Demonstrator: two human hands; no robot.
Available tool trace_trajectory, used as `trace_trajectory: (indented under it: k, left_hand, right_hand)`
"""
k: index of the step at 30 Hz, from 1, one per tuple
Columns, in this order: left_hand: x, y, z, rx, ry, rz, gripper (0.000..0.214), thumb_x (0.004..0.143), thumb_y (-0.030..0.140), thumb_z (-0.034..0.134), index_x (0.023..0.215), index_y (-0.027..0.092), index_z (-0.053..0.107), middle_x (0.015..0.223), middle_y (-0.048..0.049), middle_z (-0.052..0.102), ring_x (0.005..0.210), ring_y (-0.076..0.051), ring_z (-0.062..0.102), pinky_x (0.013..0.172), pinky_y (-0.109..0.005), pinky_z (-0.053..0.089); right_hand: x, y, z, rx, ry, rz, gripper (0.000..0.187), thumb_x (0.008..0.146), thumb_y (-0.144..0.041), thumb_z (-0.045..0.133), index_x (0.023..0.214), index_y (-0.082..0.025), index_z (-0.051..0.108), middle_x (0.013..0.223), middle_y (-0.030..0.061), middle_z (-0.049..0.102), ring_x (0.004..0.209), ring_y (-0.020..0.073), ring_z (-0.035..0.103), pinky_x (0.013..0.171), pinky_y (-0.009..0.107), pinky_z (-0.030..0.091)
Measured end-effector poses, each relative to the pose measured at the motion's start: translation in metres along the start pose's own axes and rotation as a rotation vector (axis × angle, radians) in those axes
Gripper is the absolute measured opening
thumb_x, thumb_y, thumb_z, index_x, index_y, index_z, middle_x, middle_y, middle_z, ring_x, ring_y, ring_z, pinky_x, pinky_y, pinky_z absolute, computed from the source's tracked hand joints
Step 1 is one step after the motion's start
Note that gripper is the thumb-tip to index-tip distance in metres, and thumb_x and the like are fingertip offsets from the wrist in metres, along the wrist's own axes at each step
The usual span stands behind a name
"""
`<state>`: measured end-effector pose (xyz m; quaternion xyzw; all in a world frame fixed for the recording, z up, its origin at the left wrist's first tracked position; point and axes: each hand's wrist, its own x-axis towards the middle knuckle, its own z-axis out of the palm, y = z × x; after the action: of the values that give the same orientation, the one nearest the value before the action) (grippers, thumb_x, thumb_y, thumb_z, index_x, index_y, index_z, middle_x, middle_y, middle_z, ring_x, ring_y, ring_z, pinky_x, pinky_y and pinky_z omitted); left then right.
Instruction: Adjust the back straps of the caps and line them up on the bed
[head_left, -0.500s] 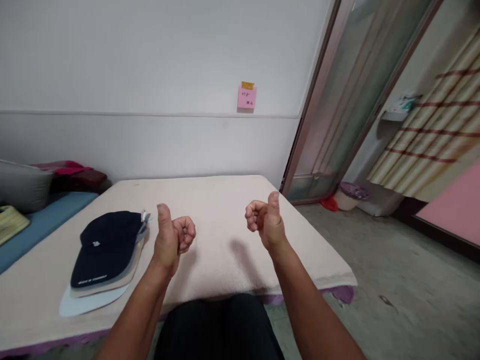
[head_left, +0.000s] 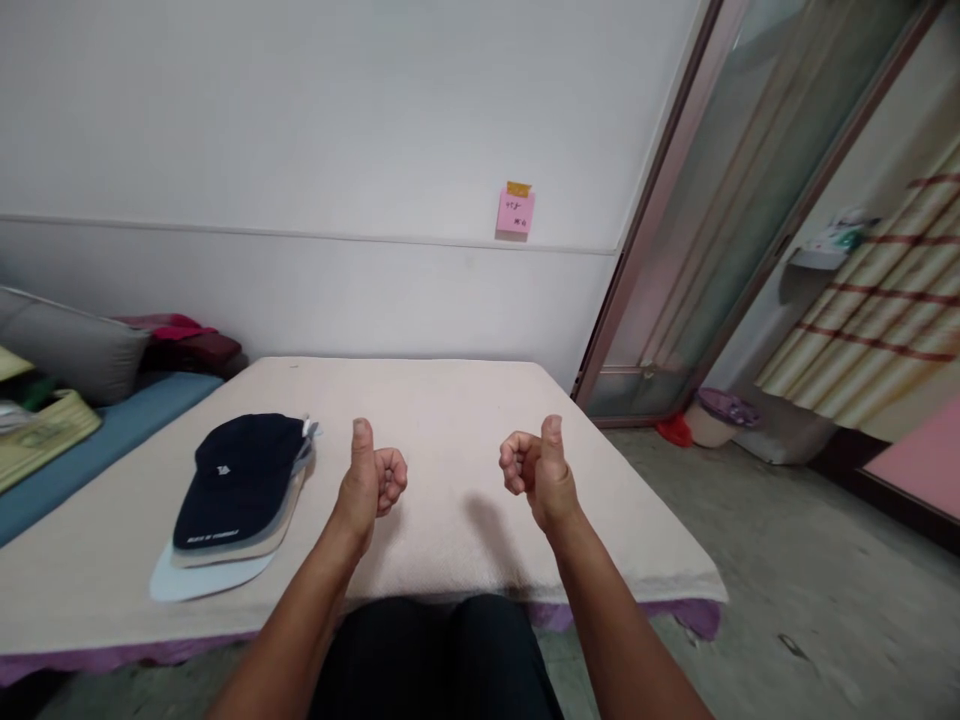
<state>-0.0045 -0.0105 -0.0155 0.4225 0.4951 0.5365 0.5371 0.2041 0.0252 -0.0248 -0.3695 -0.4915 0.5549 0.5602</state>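
My left hand (head_left: pixel 370 482) and my right hand (head_left: pixel 538 470) are raised side by side over a low surface covered with a cream cloth (head_left: pixel 442 420). Each is a fist with the thumb pointing up and nothing in it. A stack of caps (head_left: pixel 234 500) lies on the cloth to the left of my left hand: a navy cap on top, a beige brim and a pale blue brim under it. Neither hand touches the caps.
A blue mat (head_left: pixel 97 440) with a grey pillow (head_left: pixel 71 355), red cloth (head_left: pixel 184 340) and a woven bag (head_left: pixel 41 430) lies at far left. A pink note (head_left: pixel 515 211) hangs on the white wall. A sliding door (head_left: pixel 720 220), a striped curtain (head_left: pixel 877 310) and bare concrete floor (head_left: pixel 810 590) are at right.
Both fists stay thumbs-up. The view has shifted slightly, so the caps, hands and note sit a little further right in the picture. My left hand's fingers curl tighter.
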Motion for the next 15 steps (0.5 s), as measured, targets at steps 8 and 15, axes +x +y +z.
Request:
trace_trajectory:
  k: [8, 15]
  left_hand:
    - [-0.006, 0.002, -0.002, 0.020, 0.027, 0.012, 0.076, 0.073, 0.080, 0.013, 0.046, 0.017, 0.045, 0.037, 0.0036, 0.032, 0.035, -0.005, 0.018, 0.041, -0.023, 0.007]
    - [-0.009, 0.003, -0.005, 0.003, 0.039, 0.029, 0.076, 0.073, 0.080, 0.014, 0.046, 0.016, 0.046, 0.039, 0.0034, 0.032, 0.036, -0.006, 0.019, 0.041, -0.023, 0.007]
  right_hand:
    - [-0.004, -0.006, 0.007, -0.013, -0.006, -0.005, 0.077, 0.073, -0.082, 0.022, 0.055, -0.014, 0.053, 0.044, -0.0021, 0.041, 0.034, 0.0049, 0.032, 0.037, 0.020, 0.021]
    - [-0.007, -0.009, 0.013, -0.020, -0.022, -0.013, 0.077, 0.073, -0.082, 0.022, 0.055, -0.014, 0.053, 0.045, -0.0018, 0.042, 0.034, 0.0050, 0.032, 0.037, 0.020, 0.023]
